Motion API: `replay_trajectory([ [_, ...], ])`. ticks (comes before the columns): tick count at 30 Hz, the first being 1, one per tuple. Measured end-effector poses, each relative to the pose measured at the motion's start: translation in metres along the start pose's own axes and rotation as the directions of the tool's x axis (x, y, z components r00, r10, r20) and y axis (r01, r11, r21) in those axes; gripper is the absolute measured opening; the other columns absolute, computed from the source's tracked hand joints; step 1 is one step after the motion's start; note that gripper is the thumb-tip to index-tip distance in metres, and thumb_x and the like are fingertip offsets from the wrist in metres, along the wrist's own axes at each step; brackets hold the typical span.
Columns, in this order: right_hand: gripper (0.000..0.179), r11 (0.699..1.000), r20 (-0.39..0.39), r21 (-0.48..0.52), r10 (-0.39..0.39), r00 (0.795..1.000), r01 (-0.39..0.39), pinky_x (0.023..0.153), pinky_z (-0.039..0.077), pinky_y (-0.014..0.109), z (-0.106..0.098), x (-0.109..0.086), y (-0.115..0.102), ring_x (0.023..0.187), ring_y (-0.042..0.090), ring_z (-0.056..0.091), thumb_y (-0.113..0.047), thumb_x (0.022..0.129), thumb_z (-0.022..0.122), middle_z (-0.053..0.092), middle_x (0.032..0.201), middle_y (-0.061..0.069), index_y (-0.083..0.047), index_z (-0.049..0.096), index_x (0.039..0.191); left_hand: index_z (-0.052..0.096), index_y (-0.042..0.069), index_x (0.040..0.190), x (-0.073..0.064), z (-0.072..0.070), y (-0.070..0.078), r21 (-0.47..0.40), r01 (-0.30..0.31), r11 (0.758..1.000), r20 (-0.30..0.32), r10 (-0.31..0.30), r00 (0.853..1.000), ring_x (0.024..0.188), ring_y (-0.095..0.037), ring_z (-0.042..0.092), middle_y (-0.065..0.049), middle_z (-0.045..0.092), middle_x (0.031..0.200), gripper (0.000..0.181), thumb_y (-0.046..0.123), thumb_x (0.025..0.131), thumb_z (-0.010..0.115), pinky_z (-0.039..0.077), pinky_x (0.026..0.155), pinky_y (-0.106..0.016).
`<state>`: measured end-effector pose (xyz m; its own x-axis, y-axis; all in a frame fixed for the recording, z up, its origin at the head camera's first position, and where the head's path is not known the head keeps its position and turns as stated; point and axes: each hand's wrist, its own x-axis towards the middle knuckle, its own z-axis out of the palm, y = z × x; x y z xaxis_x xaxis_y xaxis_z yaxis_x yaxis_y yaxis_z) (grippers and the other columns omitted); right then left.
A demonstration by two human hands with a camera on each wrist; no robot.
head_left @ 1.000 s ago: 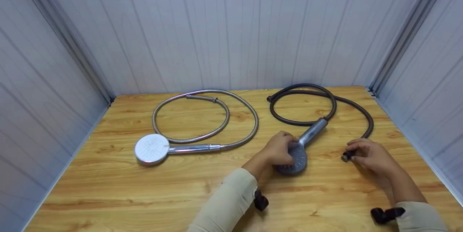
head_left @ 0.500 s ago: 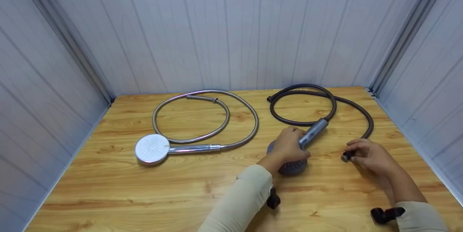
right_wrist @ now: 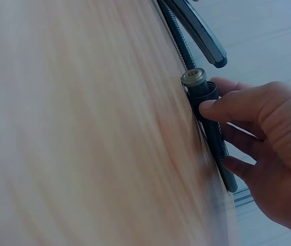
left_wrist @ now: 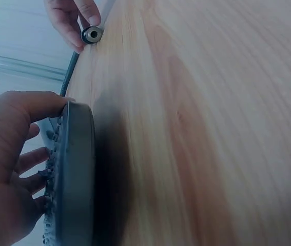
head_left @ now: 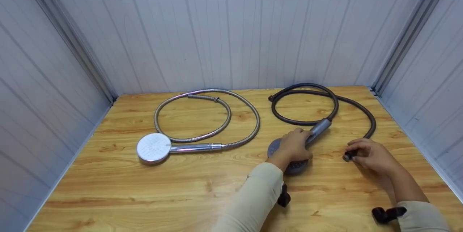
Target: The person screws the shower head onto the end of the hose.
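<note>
My left hand [head_left: 293, 145] lies over the grey shower head [head_left: 274, 147] at the base of its handle [head_left: 321, 127]. Its thumb and fingers curve to either side of the neck. From the left wrist, the thumb reaches the rim [left_wrist: 78, 169] and the other fingers come close over the nozzle face, which points up. My right hand [head_left: 372, 156] pinches the end of a dark flexible hose between thumb and fingers. This end has a dark collar [right_wrist: 205, 95] and a pale metal fitting [right_wrist: 193, 77] with a hole.
A second dark hose [head_left: 305, 123] coils behind the grey shower head, its end nut [head_left: 271, 98] at the left of the loop. Further left lies a chrome shower head [head_left: 153, 147] with a coiled metal hose [head_left: 258, 120]. Panelled walls [head_left: 238, 37] enclose the wooden table [head_left: 162, 196].
My left hand has slid right and forward from the grey shower head's face onto its neck. The shower head has hardly moved. My right hand keeps its pinch in the same place.
</note>
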<state>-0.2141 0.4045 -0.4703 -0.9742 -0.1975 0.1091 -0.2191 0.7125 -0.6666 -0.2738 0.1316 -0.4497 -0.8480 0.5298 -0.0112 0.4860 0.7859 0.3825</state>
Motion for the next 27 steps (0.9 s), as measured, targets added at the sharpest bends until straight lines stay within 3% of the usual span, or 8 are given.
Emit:
replay_trajectory([
  [4,0.028,1.0,0.011,-0.024,0.013,1.0,-0.012,0.083,0.043,0.013,-0.001,0.0,-0.001,0.104,0.0,0.05,0.006,0.082,0.07,0.058,0.123,0.018,-0.003,0.072,0.108,0.053,0.032,0.14,0.001,0.001,0.001,0.003,-0.018,1.0,0.003,0.018,1.0,0.106,-0.009,0.054,0.008,0.056,0.127,0.068,0.035,0.077,0.078,0.043,0.091,-0.031],
  [7,0.028,1.0,0.032,-0.028,0.007,0.999,-0.006,0.083,0.044,0.015,-0.001,0.001,-0.002,0.11,0.021,0.055,0.006,0.083,0.069,0.056,0.125,0.02,-0.001,0.071,0.11,0.054,0.031,0.139,0.001,0.003,0.0,0.013,-0.023,1.0,-0.007,0.023,1.0,0.107,-0.008,0.054,0.01,0.058,0.125,0.067,0.035,0.076,0.078,0.043,0.091,-0.031],
  [11,0.03,1.0,0.076,-0.003,-0.006,0.997,0.007,0.087,0.044,0.017,-0.002,0.004,-0.002,0.119,0.044,0.048,0.007,0.084,0.069,0.051,0.13,0.025,0.003,0.068,0.114,0.056,0.031,0.137,0.0,0.003,-0.004,0.008,-0.021,1.0,-0.018,0.021,1.0,0.109,-0.008,0.055,0.012,0.059,0.124,0.062,0.032,0.078,0.076,0.043,0.091,-0.031],
  [18,0.029,0.999,0.087,-0.034,0.012,0.996,-0.009,0.094,0.044,0.034,-0.003,0.007,-0.005,0.12,0.044,0.049,-0.005,0.084,0.075,0.056,0.127,0.024,-0.002,0.071,0.112,0.06,0.03,0.134,-0.001,0.003,-0.01,0.029,-0.011,1.0,-0.024,0.011,1.0,0.107,-0.006,0.056,0.012,0.061,0.121,0.055,0.03,0.081,0.076,0.042,0.087,-0.029],
  [27,0.025,0.999,0.07,-0.037,0.031,0.997,-0.029,0.079,0.048,0.023,0.001,0.011,-0.008,0.104,0.031,0.058,0.001,0.083,0.073,0.065,0.111,0.014,-0.005,0.07,0.107,0.063,0.031,0.13,-0.003,0.002,-0.015,0.017,0.01,1.0,-0.039,-0.01,0.999,0.096,-0.006,0.056,0.01,0.063,0.11,0.053,0.032,0.079,0.078,0.041,0.082,-0.027],
])
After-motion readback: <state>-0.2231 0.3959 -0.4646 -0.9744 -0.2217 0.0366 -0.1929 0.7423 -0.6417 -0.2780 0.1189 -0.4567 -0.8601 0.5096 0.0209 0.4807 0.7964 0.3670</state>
